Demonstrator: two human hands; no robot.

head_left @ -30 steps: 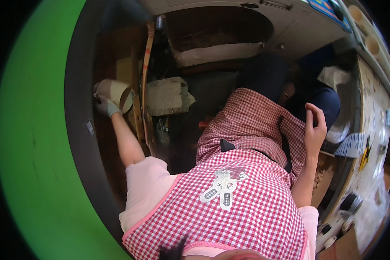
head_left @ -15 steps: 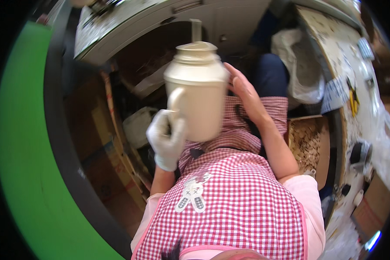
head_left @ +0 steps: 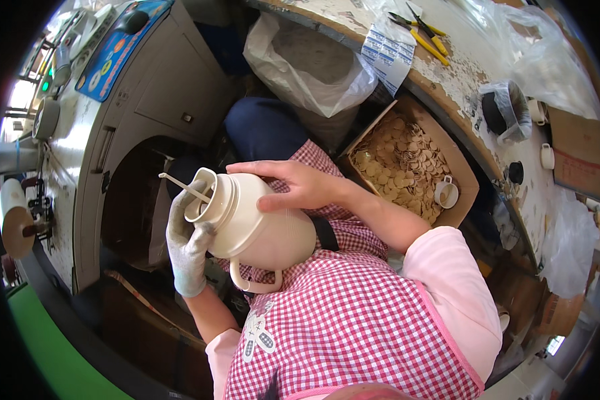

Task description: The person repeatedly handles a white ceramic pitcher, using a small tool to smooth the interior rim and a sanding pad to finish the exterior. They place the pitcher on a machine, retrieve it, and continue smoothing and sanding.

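A cream plastic jug (head_left: 280, 233) lies tilted over my lap, its open neck toward the left and its handle (head_left: 258, 287) toward my apron. A thin cream strip (head_left: 180, 185) sticks out of the mouth. My left hand (head_left: 188, 250), in a white glove, grips the jug by its neck, thumb on the near side and fingers behind the rim. Bare, my right hand (head_left: 298, 187) lies over the jug's shoulder, with the thumb and fingers on either side; it also holds the jug.
A carton (head_left: 463, 200) of flat tan discs, with a small white cup (head_left: 446, 193) in it, stands right of my lap. A white bag (head_left: 356, 83) is ahead. The worn worktable (head_left: 456, 100) bears yellow-handled pliers (head_left: 434, 45). A grey cabinet (head_left: 163, 100) stands left.
The jug has tipped from upright onto its side and come lower. My left hand has gone from the handle to the neck, my right onto the jug. The view has turned right.
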